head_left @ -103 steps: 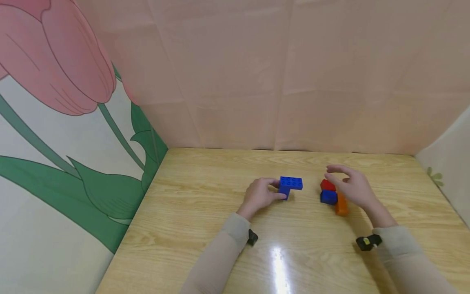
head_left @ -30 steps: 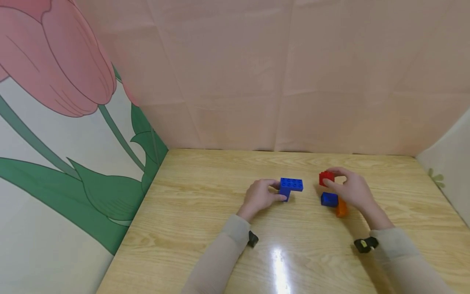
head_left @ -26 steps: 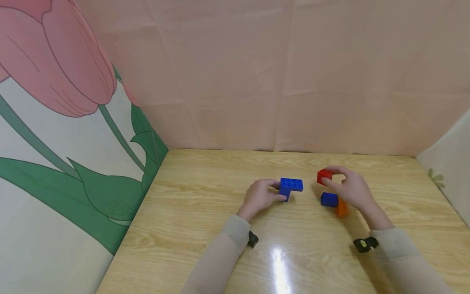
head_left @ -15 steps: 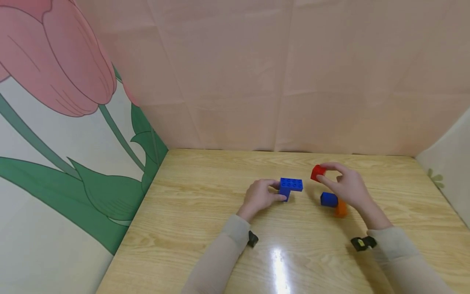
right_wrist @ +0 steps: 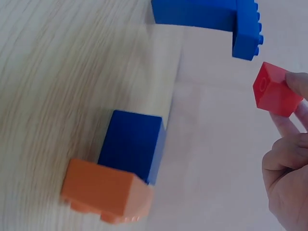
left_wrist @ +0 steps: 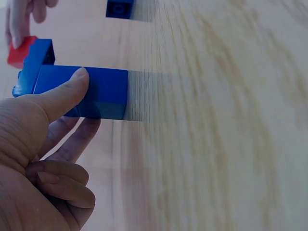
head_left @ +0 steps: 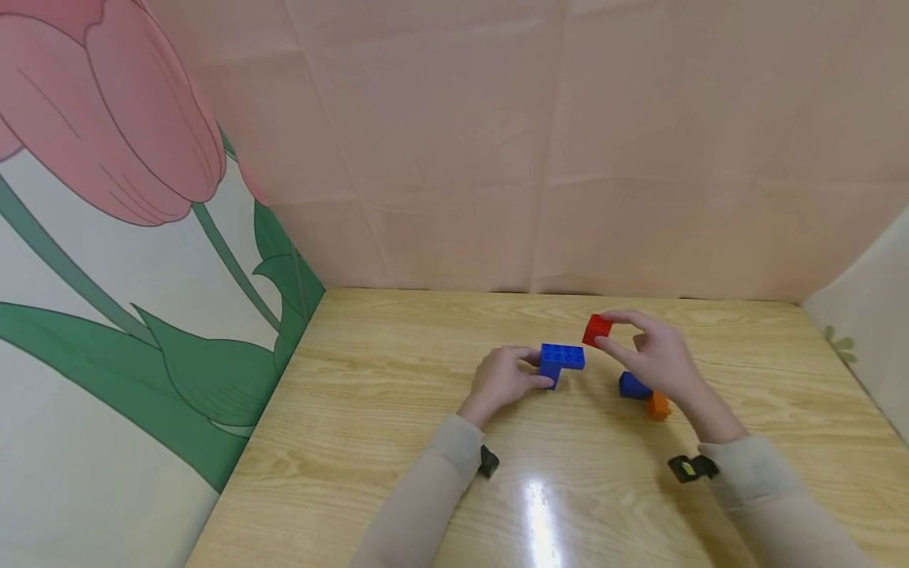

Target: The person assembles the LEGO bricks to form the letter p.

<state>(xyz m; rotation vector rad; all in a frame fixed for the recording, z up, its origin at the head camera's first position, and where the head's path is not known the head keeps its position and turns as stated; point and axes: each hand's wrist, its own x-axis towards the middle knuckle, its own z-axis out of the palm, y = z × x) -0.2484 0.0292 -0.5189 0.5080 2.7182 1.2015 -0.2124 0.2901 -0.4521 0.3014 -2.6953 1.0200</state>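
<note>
With thumb and fingers my left hand (head_left: 500, 377) pinches the upright part of a blue brick stack (head_left: 551, 371). A flat row of studs tops this stack, and its upper brick overhangs to the right. In the left wrist view the thumb lies across the lower part of the stack (left_wrist: 103, 91), whose foot meets the table. My right hand (head_left: 656, 355) pinches a small red brick (head_left: 596, 330) in the air, up and to the right of the stack. The right wrist view shows the red brick (right_wrist: 275, 90) apart from the overhanging blue brick (right_wrist: 246, 29).
A loose blue brick (head_left: 634, 386) and an orange brick (head_left: 658, 406) lie close together on the wooden table (head_left: 398, 355), below the right hand. A pink cloth (head_left: 440, 158) hangs behind the table; a tulip-printed panel (head_left: 71, 426) stands at the left.
My right hand has taken hold of the red brick, lifted it from beside the loose blue and orange bricks, and carried it left toward the stack. The left hand has stayed put.
</note>
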